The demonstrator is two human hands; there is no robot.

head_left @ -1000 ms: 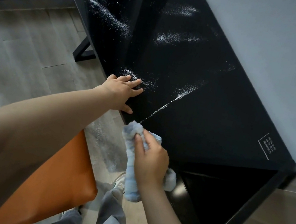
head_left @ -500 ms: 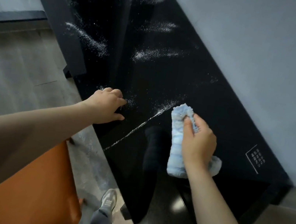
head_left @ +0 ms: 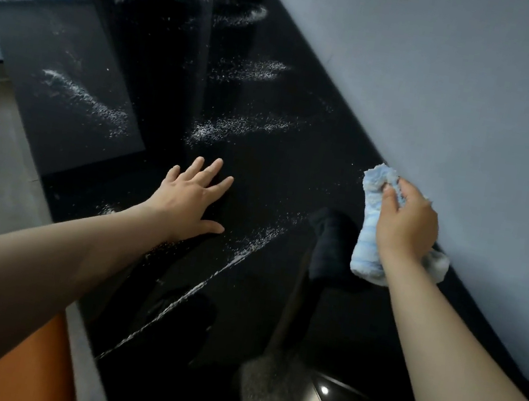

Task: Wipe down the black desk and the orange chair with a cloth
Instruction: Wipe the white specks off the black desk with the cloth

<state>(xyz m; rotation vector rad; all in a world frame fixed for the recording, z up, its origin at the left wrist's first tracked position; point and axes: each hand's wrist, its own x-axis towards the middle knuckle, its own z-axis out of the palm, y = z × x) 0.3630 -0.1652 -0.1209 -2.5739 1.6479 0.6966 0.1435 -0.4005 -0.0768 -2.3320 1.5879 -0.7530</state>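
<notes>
The left hand lies flat and empty on the black surface, likely bracing, while the right hand grips the bunched blue cloth by the right wall, seemingly to sweep the white powder; the orange chair waits near-left.

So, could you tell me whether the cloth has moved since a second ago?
Yes. The cloth went from the desk's near edge across to the wall.

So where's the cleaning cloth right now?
The light blue cloth is bunched in the right hand, at the right side of the head view, by the far edge of the black desk against the grey wall.
</notes>
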